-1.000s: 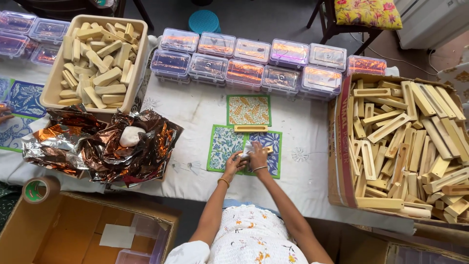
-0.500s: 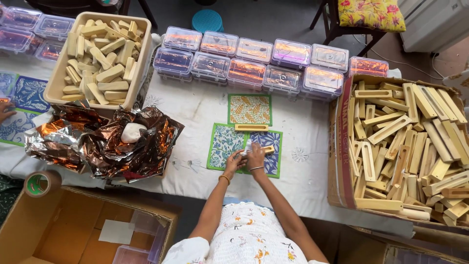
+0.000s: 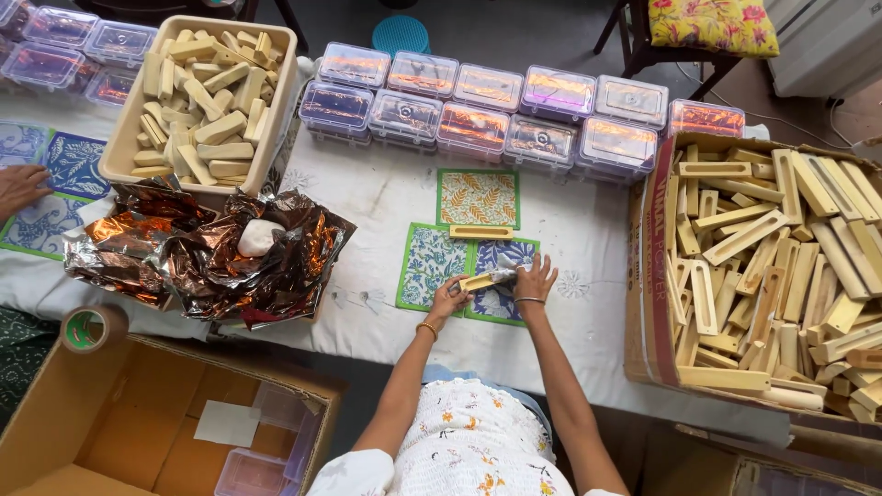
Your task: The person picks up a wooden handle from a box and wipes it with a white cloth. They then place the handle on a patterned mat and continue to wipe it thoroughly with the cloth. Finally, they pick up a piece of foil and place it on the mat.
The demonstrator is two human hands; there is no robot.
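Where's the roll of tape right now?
In the head view, the roll of tape sits at the far left, at the table edge just above the open cardboard box, below the crumpled foil.

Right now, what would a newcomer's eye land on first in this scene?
Probably the crumpled coppery foil heap at the table's left, then the cardboard box of pale wooden strips filling the right. At centre, the left hand and right hand hold a small wooden piece over printed blue and green tiles, before a row of clear plastic boxes.
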